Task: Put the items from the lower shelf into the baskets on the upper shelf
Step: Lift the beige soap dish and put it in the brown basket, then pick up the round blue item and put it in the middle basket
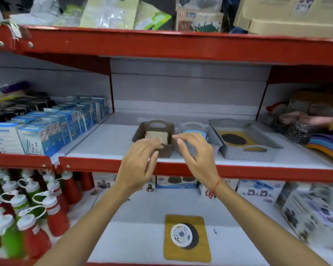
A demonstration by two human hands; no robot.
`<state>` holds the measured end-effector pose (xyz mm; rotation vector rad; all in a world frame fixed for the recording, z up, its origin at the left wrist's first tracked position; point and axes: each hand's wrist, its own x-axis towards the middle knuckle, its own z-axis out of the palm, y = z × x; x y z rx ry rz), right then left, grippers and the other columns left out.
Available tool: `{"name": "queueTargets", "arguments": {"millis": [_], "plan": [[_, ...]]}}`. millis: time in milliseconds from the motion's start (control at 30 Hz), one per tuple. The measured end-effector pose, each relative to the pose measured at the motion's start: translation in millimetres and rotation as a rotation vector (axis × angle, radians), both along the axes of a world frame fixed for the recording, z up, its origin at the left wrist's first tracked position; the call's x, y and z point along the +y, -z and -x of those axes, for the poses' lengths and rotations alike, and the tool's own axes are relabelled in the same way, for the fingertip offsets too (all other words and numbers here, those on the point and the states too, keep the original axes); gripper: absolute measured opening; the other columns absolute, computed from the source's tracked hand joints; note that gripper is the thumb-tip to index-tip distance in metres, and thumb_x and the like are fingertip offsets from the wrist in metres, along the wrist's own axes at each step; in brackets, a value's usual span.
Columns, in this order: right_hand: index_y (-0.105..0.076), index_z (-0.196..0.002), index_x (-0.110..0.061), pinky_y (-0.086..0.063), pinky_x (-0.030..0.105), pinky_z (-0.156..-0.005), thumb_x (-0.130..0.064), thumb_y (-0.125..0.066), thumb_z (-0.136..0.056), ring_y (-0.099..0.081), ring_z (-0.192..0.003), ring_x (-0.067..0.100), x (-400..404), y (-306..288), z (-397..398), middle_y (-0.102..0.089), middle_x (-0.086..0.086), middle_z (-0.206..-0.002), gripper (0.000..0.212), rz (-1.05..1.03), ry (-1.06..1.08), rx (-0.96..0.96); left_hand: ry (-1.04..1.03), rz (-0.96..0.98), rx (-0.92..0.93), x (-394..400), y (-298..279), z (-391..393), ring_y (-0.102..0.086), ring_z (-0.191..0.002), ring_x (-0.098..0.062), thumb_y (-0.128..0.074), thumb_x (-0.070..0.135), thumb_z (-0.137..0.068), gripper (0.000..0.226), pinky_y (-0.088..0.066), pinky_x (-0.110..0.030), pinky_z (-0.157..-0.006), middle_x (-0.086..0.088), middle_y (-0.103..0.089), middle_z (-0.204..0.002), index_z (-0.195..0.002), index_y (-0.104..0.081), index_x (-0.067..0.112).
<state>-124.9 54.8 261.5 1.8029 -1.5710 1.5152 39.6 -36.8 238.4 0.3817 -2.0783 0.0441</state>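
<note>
On the upper shelf stand a brown basket (142, 129), a small grey basket (208, 129) and a wide grey tray basket (258, 152). A beige block (158, 137) lies in the brown basket, a blue item (199, 133) in the small grey one, and a yellow mat with a black disc (234, 139) in the tray. My left hand (140, 164) hovers open at the brown basket's front, fingertips close to the beige block. My right hand (196, 152) is open in front of the small grey basket. On the lower shelf lies a yellow mat (186, 254) with a round patterned item (184, 236) on it.
Blue boxes (52, 129) fill the upper shelf's left bay. Red and green bottles (27, 217) crowd the lower left. Printed boxes (306, 208) stand at the lower right and back. Wire baskets and coloured mats (323, 143) sit at the upper right. A red shelf rail (96, 166) runs below my hands.
</note>
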Motion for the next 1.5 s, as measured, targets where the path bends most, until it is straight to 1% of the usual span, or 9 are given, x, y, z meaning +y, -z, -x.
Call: {"name": "queueTargets", "arguments": {"millis": [133,300,467,667,767,867,1167,1333,1500], "plan": [[-0.071,-0.095,-0.007,-0.043,0.019,-0.078,-0.007,-0.059,-0.090,-0.058,-0.083,0.013,35,57,0,-0.069,0.003,-0.087,0.013,0.015,0.069,0.030,0.086,0.043,-0.018,35,56,1,-0.057,-0.110,-0.022,-0.035,0.020,-0.097,0.039,-0.040,-0.030,-0.099,-0.014,-0.068,-0.114,-0.113,-0.064,-0.001],[-0.070,-0.097,-0.011,-0.050,0.026,-0.074,-0.018,-0.058,-0.090,-0.059,-0.082,0.013,59,165,19,-0.068,0.000,-0.084,0.015,-0.345,0.062,0.095,0.063,-0.222,-0.390,58,141,4,-0.059,-0.108,-0.021,-0.028,0.034,-0.100,0.045,-0.038,-0.029,-0.096,-0.007,-0.066,-0.114,-0.119,-0.059,0.008],[-0.061,-0.119,-0.016,-0.048,0.034,-0.095,-0.031,-0.061,-0.087,-0.051,-0.117,0.020,59,245,42,-0.062,0.002,-0.119,0.035,-0.944,0.138,0.070,-0.080,-0.397,-0.772,55,211,11,-0.064,-0.109,-0.016,-0.006,0.049,-0.097,0.067,-0.024,-0.028,-0.108,0.001,-0.068,-0.118,-0.124,-0.058,0.015],[-0.035,-0.143,-0.013,-0.031,0.029,-0.114,-0.035,-0.067,-0.081,-0.030,-0.139,0.022,34,286,47,-0.034,0.005,-0.150,0.073,-1.184,0.104,0.054,-0.124,-0.359,-1.107,40,265,24,-0.069,-0.102,-0.008,0.007,0.044,-0.097,0.086,-0.050,-0.036,-0.095,0.002,-0.075,-0.106,-0.103,-0.075,0.018],[-0.023,-0.148,-0.011,-0.019,0.032,-0.120,-0.045,-0.066,-0.082,-0.020,-0.144,0.025,21,295,46,-0.022,0.008,-0.156,0.086,-1.228,0.123,0.106,-0.112,-0.304,-1.151,38,276,30,-0.039,-0.138,-0.018,0.025,0.052,-0.082,0.101,-0.021,-0.043,-0.118,-0.011,-0.045,-0.146,-0.138,-0.046,0.007],[-0.019,-0.149,-0.011,-0.015,0.038,-0.121,-0.051,-0.060,-0.084,-0.014,-0.146,0.026,9,304,48,-0.022,0.010,-0.156,0.087,-1.281,0.151,0.181,-0.089,-0.378,-1.261,36,277,34,-0.016,-0.147,-0.019,0.037,0.057,-0.059,0.119,-0.002,-0.042,-0.120,-0.011,-0.021,-0.158,-0.148,-0.022,0.007],[-0.027,-0.146,-0.016,-0.030,0.034,-0.111,-0.054,-0.060,-0.080,-0.033,-0.132,0.027,17,299,50,-0.043,0.008,-0.140,0.083,-1.154,0.212,0.174,-0.094,-0.411,-1.127,36,273,31,-0.021,-0.146,-0.018,0.039,0.057,-0.057,0.122,-0.006,-0.040,-0.120,-0.008,-0.027,-0.156,-0.147,-0.028,0.010],[-0.030,-0.143,-0.020,-0.042,0.032,-0.104,-0.050,-0.068,-0.075,-0.037,-0.130,0.021,39,258,54,-0.044,0.002,-0.139,0.083,-1.056,0.099,-0.015,-0.157,-0.347,-1.031,37,250,19,-0.066,-0.107,-0.006,0.009,0.046,-0.096,0.088,-0.049,-0.035,-0.096,0.004,-0.074,-0.110,-0.106,-0.074,0.020],[-0.037,-0.139,-0.026,-0.046,0.029,-0.100,-0.057,-0.069,-0.067,-0.045,-0.123,0.013,65,196,54,-0.048,-0.005,-0.134,0.085,-0.861,0.094,-0.006,-0.098,-0.199,-0.792,46,198,17,-0.068,-0.100,-0.002,-0.002,0.044,-0.099,0.073,-0.049,-0.026,-0.097,0.011,-0.075,-0.104,-0.104,-0.073,0.025]]}}
